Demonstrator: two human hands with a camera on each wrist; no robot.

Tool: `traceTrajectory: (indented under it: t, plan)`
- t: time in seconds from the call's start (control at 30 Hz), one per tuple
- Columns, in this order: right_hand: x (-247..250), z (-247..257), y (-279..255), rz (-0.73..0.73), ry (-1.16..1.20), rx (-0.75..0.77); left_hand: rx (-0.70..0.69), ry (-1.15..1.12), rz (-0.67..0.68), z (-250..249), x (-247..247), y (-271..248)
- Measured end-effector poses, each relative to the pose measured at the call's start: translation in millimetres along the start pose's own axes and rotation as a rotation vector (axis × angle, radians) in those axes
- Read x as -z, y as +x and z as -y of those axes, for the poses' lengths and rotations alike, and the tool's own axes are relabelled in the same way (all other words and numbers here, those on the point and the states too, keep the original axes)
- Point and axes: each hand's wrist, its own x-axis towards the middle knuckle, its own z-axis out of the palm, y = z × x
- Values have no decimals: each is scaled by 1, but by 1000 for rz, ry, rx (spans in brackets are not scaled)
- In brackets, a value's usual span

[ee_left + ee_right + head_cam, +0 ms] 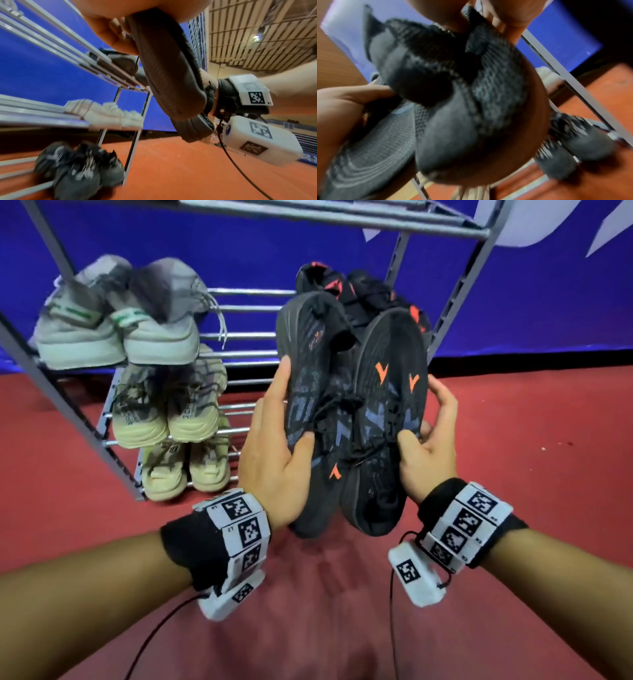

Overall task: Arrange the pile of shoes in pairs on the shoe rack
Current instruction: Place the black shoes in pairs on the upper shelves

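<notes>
1. The person holds two black shoes with orange marks side by side in the air, in front of the shoe rack, near its right post. The left hand grasps the left black shoe: the thumb is curled over the laces and the other fingers go round the outer side. The right hand grasps the right black shoe in the same way, thumb on top, fingers round the right edge.

2. I judge that the two are held pressed together so that they go onto the rack as one pair, already matched — one hand for each shoe keeps them level with each other.

3. The long axis of each shoe runs from the person toward the rack. The ends nearest the rack are raised and the ends nearest the wrists hang lower, so both are tilted, not flat. Which end is toe and which is heel I cannot tell for sure.

4. On the rack, another black pair sits on the same shelf just behind the held shoes, at its right end. A grey pair stands at the left end of that shelf, and two beige pairs — one on the shelf below, one lower again — stand under it.

5. A free space shows on the shelf between the grey pair and the black pair; this seems the likely place for the held shoes.
</notes>
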Motion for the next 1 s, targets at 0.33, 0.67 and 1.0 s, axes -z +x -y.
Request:
traceTrajectory:
  t: [0.33,0.67,1.0]
  plan:
    - [-5,94,118,-29,63,225,-71,-61,-143,-59,4,135]
    - [-15,169,211,42,10,18,232,-127,-207,-116,21,229]
    - [-18,181,262,331,-206,-145,421,-84,-155,-133,24,248]
